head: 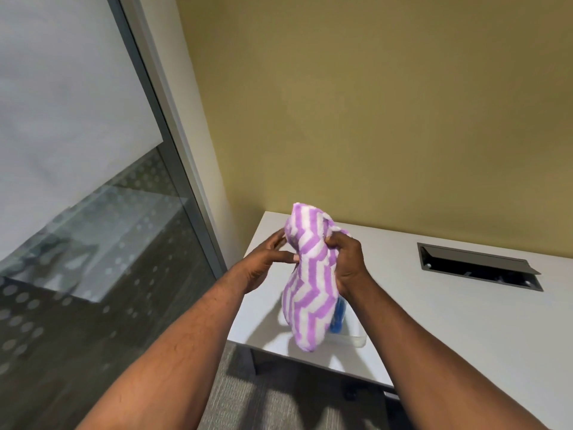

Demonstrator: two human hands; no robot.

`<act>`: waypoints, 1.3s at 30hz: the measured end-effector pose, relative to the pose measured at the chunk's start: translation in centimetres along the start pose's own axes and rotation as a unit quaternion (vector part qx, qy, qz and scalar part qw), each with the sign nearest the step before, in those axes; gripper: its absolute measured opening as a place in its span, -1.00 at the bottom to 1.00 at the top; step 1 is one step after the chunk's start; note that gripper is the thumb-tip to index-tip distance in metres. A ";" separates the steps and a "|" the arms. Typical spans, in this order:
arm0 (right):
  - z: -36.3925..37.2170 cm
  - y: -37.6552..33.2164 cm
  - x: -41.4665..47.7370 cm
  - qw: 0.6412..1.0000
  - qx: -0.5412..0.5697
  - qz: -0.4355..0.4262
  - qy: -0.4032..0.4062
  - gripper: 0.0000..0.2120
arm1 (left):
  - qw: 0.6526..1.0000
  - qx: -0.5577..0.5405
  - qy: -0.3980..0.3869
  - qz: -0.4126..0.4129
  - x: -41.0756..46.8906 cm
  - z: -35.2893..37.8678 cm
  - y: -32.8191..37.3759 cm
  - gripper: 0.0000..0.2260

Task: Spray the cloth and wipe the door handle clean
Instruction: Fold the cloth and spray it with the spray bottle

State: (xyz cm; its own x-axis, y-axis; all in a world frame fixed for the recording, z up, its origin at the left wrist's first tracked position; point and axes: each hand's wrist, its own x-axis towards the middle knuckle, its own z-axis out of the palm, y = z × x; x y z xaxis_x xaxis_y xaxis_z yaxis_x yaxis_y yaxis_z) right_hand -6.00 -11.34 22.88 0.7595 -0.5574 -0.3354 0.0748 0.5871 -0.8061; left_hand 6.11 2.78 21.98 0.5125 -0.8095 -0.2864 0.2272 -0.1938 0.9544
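Currently my right hand (347,262) grips the striped cloth (307,287) bunched above the desk's (434,305) near-left corner, my left hand (266,259) pinching its edge to gather a pad; probably the blue spray bottle (338,318) behind.

Cloth (307,283) above table (465,321), glass panel (77,150) left

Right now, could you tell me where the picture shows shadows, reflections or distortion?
In the head view, the cloth casts a soft shadow on the white table, the glass panel carries hazy reflections, and its frame bows from wide-angle distortion.
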 end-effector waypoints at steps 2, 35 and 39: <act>0.4 -0.5 -0.2 1.000 0.010 0.012 -0.016 -0.59 | 0.998 -0.027 -0.061 -0.006 -0.5 0.8 0.0 -0.37; -5.2 -0.7 0.0 0.908 -0.405 -0.100 -0.036 -0.58 | 0.899 0.412 0.145 0.029 -1.5 0.9 -0.4 -0.66; -6.5 0.3 0.0 0.905 -0.411 -0.110 -0.026 -0.81 | 0.924 0.351 0.147 0.040 -1.8 1.4 -0.7 -0.61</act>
State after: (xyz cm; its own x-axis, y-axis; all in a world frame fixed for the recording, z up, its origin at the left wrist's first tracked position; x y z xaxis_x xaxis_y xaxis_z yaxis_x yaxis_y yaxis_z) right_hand -10.22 -15.01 19.48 0.8160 -0.5663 -0.1158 -0.2608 -0.1819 -0.9481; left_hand 3.86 3.59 21.89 0.7301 -0.6719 -0.1248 -0.3612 -0.5344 0.7642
